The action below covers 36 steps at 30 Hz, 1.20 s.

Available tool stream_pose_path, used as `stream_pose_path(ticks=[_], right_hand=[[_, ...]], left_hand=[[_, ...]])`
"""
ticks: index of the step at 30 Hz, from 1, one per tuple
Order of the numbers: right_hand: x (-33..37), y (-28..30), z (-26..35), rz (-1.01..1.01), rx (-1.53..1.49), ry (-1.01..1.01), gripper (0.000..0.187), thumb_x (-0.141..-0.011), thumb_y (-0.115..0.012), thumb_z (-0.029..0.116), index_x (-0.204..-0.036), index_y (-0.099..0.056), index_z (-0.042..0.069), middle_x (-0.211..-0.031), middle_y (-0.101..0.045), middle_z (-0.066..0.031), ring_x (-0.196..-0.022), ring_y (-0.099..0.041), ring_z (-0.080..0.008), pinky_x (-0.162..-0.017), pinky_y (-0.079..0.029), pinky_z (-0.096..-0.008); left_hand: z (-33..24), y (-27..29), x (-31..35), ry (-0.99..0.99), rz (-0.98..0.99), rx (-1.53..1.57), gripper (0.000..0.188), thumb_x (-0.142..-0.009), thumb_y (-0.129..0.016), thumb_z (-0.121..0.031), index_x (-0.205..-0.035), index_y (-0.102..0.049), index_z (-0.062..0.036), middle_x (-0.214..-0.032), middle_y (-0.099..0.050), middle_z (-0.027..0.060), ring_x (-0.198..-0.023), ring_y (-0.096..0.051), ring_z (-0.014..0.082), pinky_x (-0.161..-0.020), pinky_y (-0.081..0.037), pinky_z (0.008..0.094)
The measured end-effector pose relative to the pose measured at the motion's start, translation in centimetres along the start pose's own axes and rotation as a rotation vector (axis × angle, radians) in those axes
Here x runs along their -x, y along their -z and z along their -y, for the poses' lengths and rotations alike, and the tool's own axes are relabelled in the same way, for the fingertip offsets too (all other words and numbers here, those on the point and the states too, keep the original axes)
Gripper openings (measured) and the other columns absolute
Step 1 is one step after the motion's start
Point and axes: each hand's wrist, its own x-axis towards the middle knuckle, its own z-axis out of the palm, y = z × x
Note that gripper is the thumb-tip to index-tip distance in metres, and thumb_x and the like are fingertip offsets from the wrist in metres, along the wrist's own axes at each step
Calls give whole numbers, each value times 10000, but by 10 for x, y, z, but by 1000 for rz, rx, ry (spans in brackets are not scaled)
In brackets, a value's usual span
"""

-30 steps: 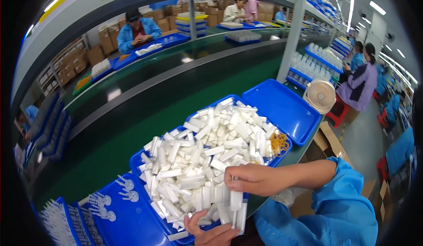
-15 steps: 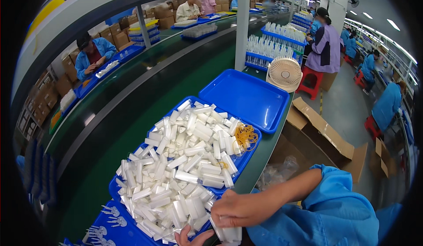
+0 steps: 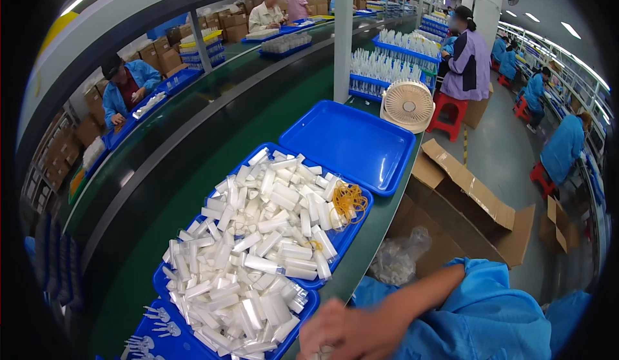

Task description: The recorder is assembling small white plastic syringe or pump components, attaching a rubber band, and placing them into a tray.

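Note:
At the lower edge, my right hand (image 3: 351, 329) is closed and smeared by motion, just right of a blue tray's near corner. A small pale bit shows beneath its fingers, mostly hidden by the hand and the picture's edge. My left hand is out of the picture. White oblong plastic pieces (image 3: 258, 244), some with clear ends, lie heaped in the long blue tray (image 3: 361, 231). A tangle of yellow rubber bands (image 3: 349, 202) rests on the heap's right side, and one band lies around pieces nearer to me.
An upturned-rim blue tray (image 3: 348, 144) lies beyond the heap, a beige fan (image 3: 408, 106) behind it. Clear pronged parts (image 3: 161, 328) lie in a tray at lower left. Right of the bench are an open carton (image 3: 467, 186) and a clear plastic bag (image 3: 400, 257). Co-workers sit around.
My left hand has gone out of the picture at the lower edge. My right hand has moved slightly down, and the white pieces seen under it are now mostly hidden. The view has shifted a little.

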Motion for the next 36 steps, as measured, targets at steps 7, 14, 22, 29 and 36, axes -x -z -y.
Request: stream_pose_path(ticks=[7, 14, 22, 29, 36], right_hand=[[70, 99, -120, -645, 1252, -770, 247, -705, -661, 248, -881, -574, 99, -1147, -500, -82, -1118, -407, -296, -866, -267, -457], [51, 120, -129, -604, 964, -915, 107, -731, -665, 225, -738, -626, 126, -1092, -541, -71, -1093, -445, -273, -856, -312, -425], [-36, 82, -81, -309, 6, -652, 69, -748, -676, 123, -775, -633, 77, -951, -519, -47, -960, -494, -175, -889, -362, -300], [-57, 10, -46, 85, -458, -498, 78, -804, -645, 135, -810, -621, 62, -934, -494, -53, -930, -482, -170, -838, -373, -285], [-41, 1, -65, -154, -1512, -442, 130, -891, -506, 150, -871, -543, 27, -765, -526, -65, -807, -532, -201, -791, -404, -334]], left_hand=[[4, -8, 9, -48, -192, 388, 239, -748, -681, -102, -888, -500, -34, -719, -549, 78, -707, -575, 212, -833, -433, 437], [-11, 4, 15, 26, -387, 214, 243, -692, -665, -1, -862, -496, -36, -628, -539, 61, -550, -532, 168, -835, -444, 400], [-22, 4, 12, -49, -692, 266, 180, -735, -620, 39, -860, -504, -16, -824, -551, 115, -635, -539, 152, -613, -463, 259], [-24, 13, 18, -225, -422, 656, 243, -729, -680, -70, -852, -470, -67, -973, -529, 103, -648, -547, 155, -744, -451, 337], [-2, 19, 32, -611, 99, 1076, 284, -698, -707, -63, -791, -443, -110, -743, -483, 34, -538, -521, 146, -757, -438, 379]])
